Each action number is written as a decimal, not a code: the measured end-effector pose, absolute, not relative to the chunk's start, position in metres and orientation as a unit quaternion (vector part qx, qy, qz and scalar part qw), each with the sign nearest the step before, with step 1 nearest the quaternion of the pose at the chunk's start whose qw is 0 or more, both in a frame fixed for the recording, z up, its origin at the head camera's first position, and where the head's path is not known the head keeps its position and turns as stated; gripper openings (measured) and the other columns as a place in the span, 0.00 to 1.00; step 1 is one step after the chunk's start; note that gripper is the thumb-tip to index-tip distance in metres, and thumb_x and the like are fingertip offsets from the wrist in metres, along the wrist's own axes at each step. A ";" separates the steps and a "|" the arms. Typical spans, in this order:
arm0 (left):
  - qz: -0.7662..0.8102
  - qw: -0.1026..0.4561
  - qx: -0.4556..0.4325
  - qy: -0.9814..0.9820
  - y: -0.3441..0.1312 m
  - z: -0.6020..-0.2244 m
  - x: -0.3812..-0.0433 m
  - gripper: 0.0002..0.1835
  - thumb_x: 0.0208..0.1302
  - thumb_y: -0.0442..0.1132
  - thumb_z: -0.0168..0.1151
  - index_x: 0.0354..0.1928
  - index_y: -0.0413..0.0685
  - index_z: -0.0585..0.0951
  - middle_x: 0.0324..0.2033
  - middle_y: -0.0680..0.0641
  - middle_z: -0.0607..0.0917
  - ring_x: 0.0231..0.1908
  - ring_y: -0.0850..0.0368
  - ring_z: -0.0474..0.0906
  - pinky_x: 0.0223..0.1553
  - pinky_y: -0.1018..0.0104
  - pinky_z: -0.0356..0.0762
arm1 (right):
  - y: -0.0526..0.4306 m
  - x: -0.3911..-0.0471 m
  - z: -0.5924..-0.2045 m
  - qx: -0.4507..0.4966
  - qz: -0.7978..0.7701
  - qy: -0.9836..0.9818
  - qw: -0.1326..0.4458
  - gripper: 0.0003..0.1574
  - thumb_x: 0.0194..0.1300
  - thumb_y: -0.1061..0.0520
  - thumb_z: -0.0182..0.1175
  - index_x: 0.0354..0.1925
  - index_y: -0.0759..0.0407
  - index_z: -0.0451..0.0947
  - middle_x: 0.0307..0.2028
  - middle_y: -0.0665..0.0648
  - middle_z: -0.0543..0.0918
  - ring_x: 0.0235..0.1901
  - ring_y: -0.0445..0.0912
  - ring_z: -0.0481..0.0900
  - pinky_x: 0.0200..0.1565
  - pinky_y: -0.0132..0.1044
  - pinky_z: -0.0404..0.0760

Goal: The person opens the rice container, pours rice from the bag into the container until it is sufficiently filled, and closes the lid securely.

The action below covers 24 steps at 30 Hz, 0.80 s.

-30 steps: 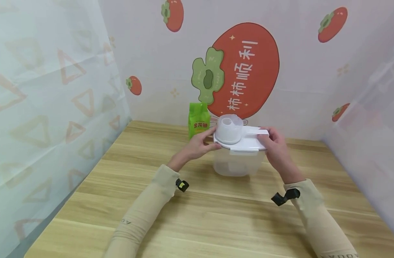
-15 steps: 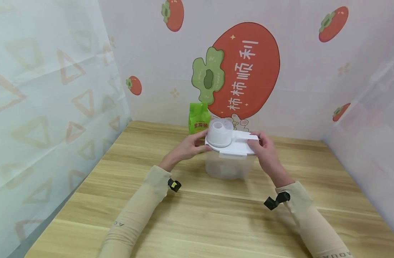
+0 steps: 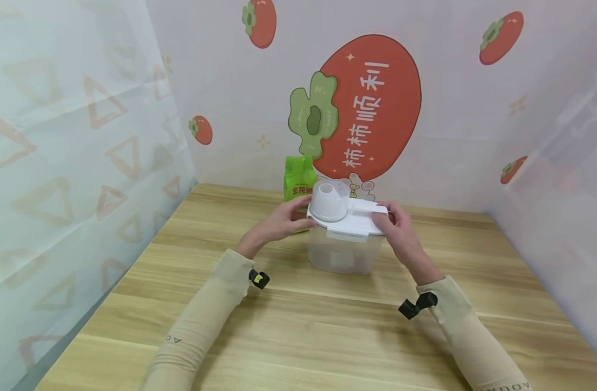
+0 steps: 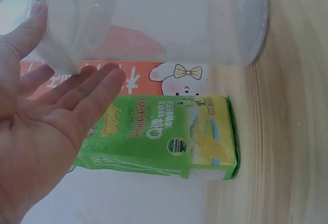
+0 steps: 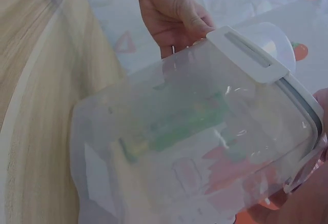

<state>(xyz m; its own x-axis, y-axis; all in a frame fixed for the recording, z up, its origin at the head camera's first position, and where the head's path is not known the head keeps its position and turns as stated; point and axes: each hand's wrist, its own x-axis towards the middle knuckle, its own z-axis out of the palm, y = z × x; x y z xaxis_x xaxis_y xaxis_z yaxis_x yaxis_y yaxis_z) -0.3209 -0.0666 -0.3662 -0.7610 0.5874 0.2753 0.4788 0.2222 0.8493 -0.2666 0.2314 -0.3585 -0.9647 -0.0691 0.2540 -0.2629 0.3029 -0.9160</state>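
A translucent storage container (image 3: 344,252) with a white lid (image 3: 364,222) stands upright between both hands. On the lid's left part sits a translucent cup-shaped cap (image 3: 329,203). My left hand (image 3: 279,222) holds the lid's left rim, its thumb on the near side and its fingers beyond; the left wrist view shows those fingers (image 4: 97,96) nearly straight under the rim. At the other end, my right hand (image 3: 403,233) grips the lid, thumb on top, its fingers mostly hidden. Whether the container's base touches the table is hard to tell.
A green and yellow food bag (image 4: 169,134) stands upright behind the container, close to the left hand. The wooden table (image 3: 298,336) runs back to a patterned cloth wall (image 3: 455,163), with more cloth (image 3: 74,163) along the left.
Both hands have moved left and slightly toward me with the container, mostly in the first half second. Their hold looks the same. The green bag stays in place.
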 end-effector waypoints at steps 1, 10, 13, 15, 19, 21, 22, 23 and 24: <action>0.519 0.050 0.337 0.784 -0.067 -0.366 -0.320 0.37 0.64 0.38 0.66 0.73 0.49 0.62 0.66 0.43 0.74 0.63 0.46 0.75 0.59 0.58 0.77 | 0.232 -0.266 -0.359 0.104 0.578 -0.805 0.084 0.26 0.71 0.49 0.54 0.59 0.64 0.69 0.48 0.53 0.77 0.43 0.38 0.75 0.43 0.24 0.77; 0.505 0.001 0.300 0.809 -0.069 -0.363 -0.315 0.36 0.62 0.44 0.69 0.69 0.50 0.65 0.62 0.42 0.75 0.59 0.45 0.77 0.55 0.52 0.80 | 0.234 -0.266 -0.359 0.112 0.562 -0.814 0.093 0.26 0.71 0.49 0.55 0.60 0.64 0.70 0.45 0.50 0.77 0.42 0.38 0.74 0.41 0.25 0.76; 0.486 -0.025 0.289 0.824 -0.068 -0.362 -0.310 0.30 0.62 0.45 0.69 0.62 0.46 0.69 0.54 0.43 0.78 0.52 0.49 0.79 0.49 0.57 0.82 | 0.234 -0.266 -0.359 0.112 0.562 -0.815 0.091 0.27 0.71 0.49 0.55 0.60 0.64 0.69 0.45 0.49 0.76 0.42 0.39 0.74 0.41 0.25 0.76; 0.473 -0.042 0.281 0.834 -0.068 -0.362 -0.306 0.24 0.62 0.45 0.69 0.55 0.45 0.71 0.47 0.45 0.80 0.46 0.51 0.80 0.45 0.61 0.82 | 0.234 -0.266 -0.359 0.109 0.560 -0.816 0.090 0.27 0.72 0.48 0.55 0.60 0.64 0.69 0.46 0.49 0.76 0.43 0.39 0.74 0.41 0.25 0.76; 0.456 -0.063 0.273 0.845 -0.065 -0.359 -0.297 0.12 0.63 0.44 0.67 0.40 0.47 0.76 0.35 0.48 0.81 0.37 0.56 0.79 0.38 0.66 0.80 | 0.235 -0.265 -0.359 0.107 0.557 -0.819 0.087 0.28 0.72 0.48 0.54 0.61 0.64 0.68 0.49 0.53 0.76 0.44 0.39 0.74 0.42 0.25 0.75; 0.446 -0.070 0.273 0.849 -0.063 -0.357 -0.293 0.09 0.64 0.44 0.66 0.36 0.48 0.79 0.32 0.50 0.82 0.35 0.58 0.80 0.37 0.68 0.80 | 0.234 -0.264 -0.360 0.107 0.556 -0.820 0.086 0.28 0.72 0.48 0.54 0.62 0.63 0.68 0.50 0.55 0.76 0.44 0.39 0.74 0.42 0.25 0.76; 0.439 -0.072 0.274 0.852 -0.062 -0.356 -0.291 0.08 0.65 0.44 0.65 0.35 0.48 0.81 0.31 0.50 0.83 0.34 0.59 0.80 0.36 0.69 0.79 | 0.234 -0.264 -0.360 0.108 0.556 -0.819 0.086 0.28 0.72 0.48 0.54 0.62 0.63 0.68 0.50 0.56 0.76 0.44 0.39 0.74 0.42 0.25 0.76; 0.434 -0.073 0.274 0.855 -0.061 -0.355 -0.288 0.08 0.66 0.44 0.64 0.35 0.47 0.82 0.30 0.50 0.84 0.33 0.60 0.79 0.35 0.70 0.79 | 0.234 -0.264 -0.360 0.109 0.557 -0.819 0.087 0.28 0.72 0.48 0.54 0.62 0.63 0.68 0.50 0.56 0.76 0.44 0.39 0.74 0.42 0.25 0.76; 0.426 -0.074 0.275 0.859 -0.060 -0.354 -0.286 0.09 0.66 0.44 0.63 0.35 0.46 0.83 0.30 0.50 0.84 0.32 0.61 0.79 0.35 0.71 0.78 | 0.234 -0.264 -0.360 0.108 0.558 -0.818 0.087 0.27 0.72 0.48 0.54 0.62 0.63 0.68 0.51 0.57 0.76 0.44 0.39 0.74 0.42 0.25 0.76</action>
